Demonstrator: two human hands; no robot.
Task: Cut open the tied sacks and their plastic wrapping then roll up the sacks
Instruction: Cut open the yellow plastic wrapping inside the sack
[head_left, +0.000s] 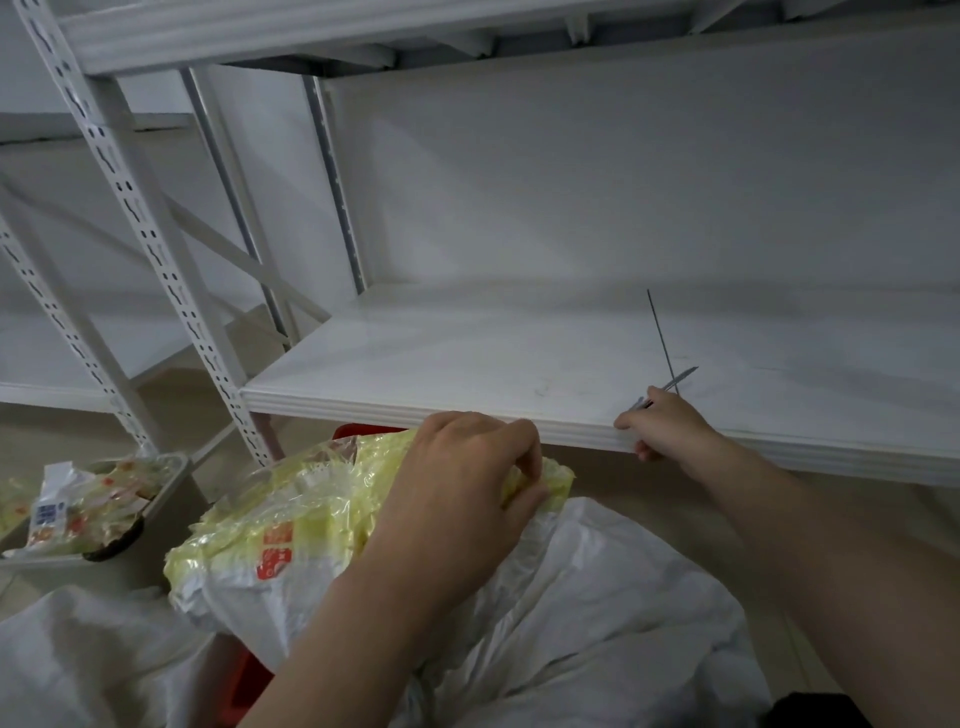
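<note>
Here the left hand (467, 478) grip pinches the yellow wrap (270, 519) atop the sack (597, 597), probably to steady it; right hand (662, 423) grip is curled round scissors (675, 382) (blades apart) resting at the shelf (467, 364) edge.

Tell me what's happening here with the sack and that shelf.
A person's left hand grips the yellow plastic-wrapped bundle that sticks out of a white sack. The right hand holds a pair of open scissors at the front edge of the white shelf, with the blades over the shelf board. Whether the scissors are being set down or picked up cannot be told.
</note>
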